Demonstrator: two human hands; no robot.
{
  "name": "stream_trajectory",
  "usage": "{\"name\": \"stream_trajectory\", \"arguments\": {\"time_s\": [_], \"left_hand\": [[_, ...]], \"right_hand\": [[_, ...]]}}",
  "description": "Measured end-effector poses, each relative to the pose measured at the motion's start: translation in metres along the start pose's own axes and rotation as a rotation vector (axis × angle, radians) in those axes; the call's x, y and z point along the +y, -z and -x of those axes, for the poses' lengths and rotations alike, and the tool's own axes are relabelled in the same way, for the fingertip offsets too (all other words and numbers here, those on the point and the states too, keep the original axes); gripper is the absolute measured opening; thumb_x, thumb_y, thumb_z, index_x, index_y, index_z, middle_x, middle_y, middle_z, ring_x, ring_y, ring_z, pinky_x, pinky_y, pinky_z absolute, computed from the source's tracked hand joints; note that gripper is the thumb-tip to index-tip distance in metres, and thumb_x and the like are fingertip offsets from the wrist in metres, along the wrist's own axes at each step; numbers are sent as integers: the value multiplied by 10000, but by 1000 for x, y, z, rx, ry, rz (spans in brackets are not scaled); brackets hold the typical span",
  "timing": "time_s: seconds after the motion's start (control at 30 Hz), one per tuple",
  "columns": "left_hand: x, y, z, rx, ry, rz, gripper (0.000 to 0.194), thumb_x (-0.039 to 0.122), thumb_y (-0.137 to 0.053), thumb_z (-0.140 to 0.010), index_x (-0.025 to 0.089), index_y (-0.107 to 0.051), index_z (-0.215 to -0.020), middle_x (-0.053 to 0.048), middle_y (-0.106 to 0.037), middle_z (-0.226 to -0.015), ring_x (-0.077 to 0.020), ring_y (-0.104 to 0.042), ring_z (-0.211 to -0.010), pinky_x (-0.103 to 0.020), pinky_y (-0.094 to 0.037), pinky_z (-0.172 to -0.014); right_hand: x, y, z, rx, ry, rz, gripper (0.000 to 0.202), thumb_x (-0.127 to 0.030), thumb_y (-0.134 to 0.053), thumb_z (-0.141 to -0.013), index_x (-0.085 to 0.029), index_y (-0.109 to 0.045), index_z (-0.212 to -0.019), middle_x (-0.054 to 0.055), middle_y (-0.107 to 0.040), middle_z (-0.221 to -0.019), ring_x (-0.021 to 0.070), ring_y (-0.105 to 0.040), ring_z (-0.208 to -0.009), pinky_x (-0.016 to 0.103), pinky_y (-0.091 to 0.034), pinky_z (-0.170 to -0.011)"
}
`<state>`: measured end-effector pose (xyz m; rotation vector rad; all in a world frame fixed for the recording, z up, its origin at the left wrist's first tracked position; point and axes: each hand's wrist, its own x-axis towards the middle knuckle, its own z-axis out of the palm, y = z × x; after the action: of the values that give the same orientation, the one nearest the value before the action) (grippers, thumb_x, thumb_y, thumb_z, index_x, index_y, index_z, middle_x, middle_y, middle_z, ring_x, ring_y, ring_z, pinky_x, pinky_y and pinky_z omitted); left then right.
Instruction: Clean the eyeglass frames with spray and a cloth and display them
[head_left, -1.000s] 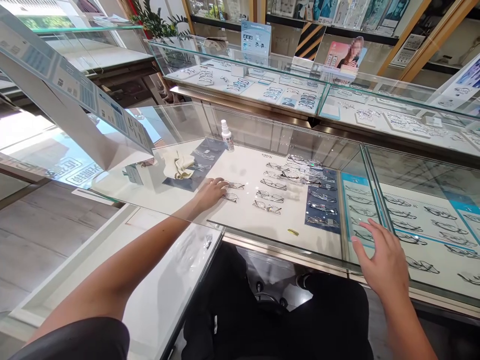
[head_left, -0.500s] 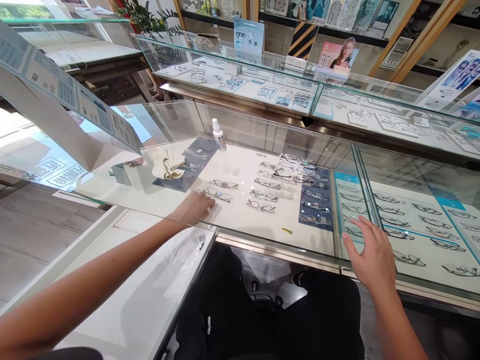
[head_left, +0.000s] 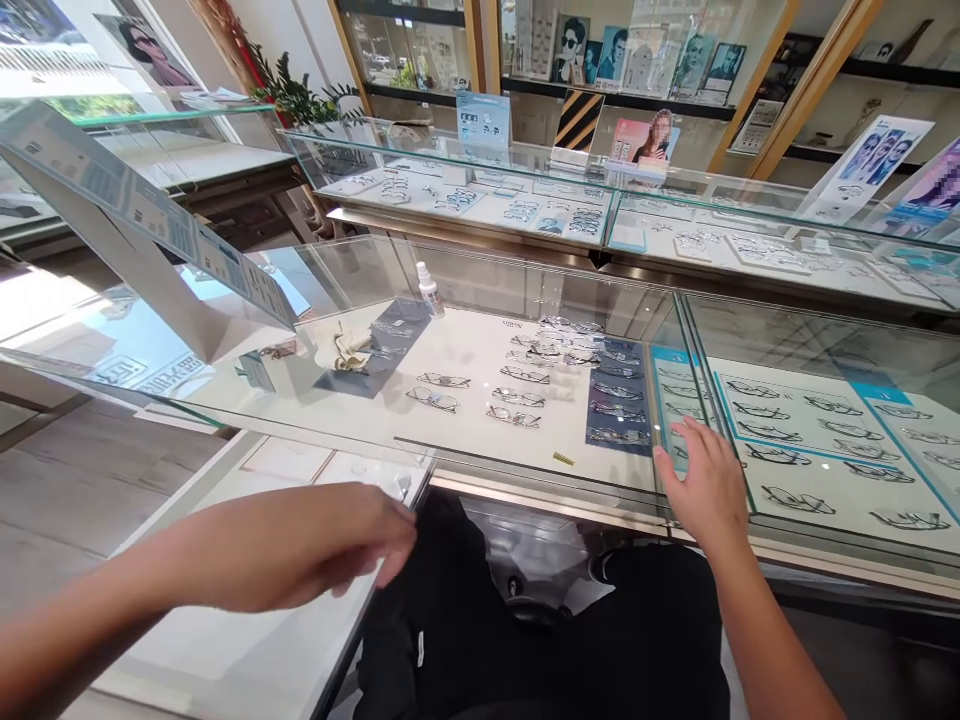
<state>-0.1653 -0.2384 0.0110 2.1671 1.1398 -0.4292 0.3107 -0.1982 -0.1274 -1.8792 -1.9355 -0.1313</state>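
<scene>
L fingers (head_left: 397, 532) abv drawer (head_left: 300, 650), btl (head_left: 430, 291) behind specs (head_left: 433, 399)

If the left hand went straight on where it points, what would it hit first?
Likely the left leg of the person's black fabric trousers, though the bare left hand might pass above it; depth is unclear.

The left hand (head_left: 322, 545), fingers curled downward, hangs over an open white drawer (head_left: 285, 640) at the near left of the glass counter (head_left: 540, 493), and the right hand (head_left: 705, 480) is spread over the counter's near edge, right of its middle. Rows of glasses (head_left: 518, 397) show through the counter's top, with a spray bottle (head_left: 430, 290) toward its far side and a pale cloth (head_left: 346, 350) and slanted sign (head_left: 161, 215) on its left part.
</scene>
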Motion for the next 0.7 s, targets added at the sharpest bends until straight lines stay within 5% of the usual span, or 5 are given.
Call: {"name": "stream_trajectory", "arguments": {"time_s": [0.13, 0.23, 0.5, 0.6, 0.7], "left_hand": [[42, 49, -37, 92, -187, 89, 349, 192, -464, -990, 319, -789, -983, -52, -776, -921, -210, -725, -753, -334, -553, -728], [55, 80, -84, 191, -223, 15, 271, 141, -491, -971, 245, -741, -980, -54, -763, -992, -182, -706, -754, -298, -499, -708], [41, 125, -216, 544, -37, -260, 368, 157, -449, -1005, 239, -783, -1134, -59, -800, -1006, -230, -702, -876, -326, -478, -775], [35, 133, -246, 690, -34, -427, 261, 253, -591, -986, 203, -781, -1158, -117, -799, -1186, -307, -692, -1136, -393, -490, -948], [29, 138, -264, 674, -77, -509, 178, 326, -720, -919, 199, -783, -1027, -125, -789, -1255, -348, -643, -1220, -448, -457, -1013]], "right_hand": [[0, -3, 0, 6, -1, -26, 462, -492, -505, -1083, -196, -673, -1395, 173, -668, -1568, 406, -581, -1454, 604, -488, -1188], [0, -5, -1, -1, -20, -45, 476, -493, -511, -1077, -193, -678, -1406, 170, -662, -1580, 401, -561, -1480, 598, -473, -1203], [-3, -6, -2, -16, -35, -67, 476, -470, -510, -1085, -186, -673, -1430, 165, -652, -1596, 386, -537, -1514, 574, -453, -1222], [-5, -6, -2, -12, -47, -72, 471, -466, -500, -1092, -183, -678, -1424, 161, -647, -1606, 388, -534, -1514, 571, -448, -1220], [-7, -5, -3, -14, -61, -78, 461, -452, -512, -1088, -182, -683, -1420, 164, -645, -1609, 386, -533, -1515, 573, -446, -1221]]}}
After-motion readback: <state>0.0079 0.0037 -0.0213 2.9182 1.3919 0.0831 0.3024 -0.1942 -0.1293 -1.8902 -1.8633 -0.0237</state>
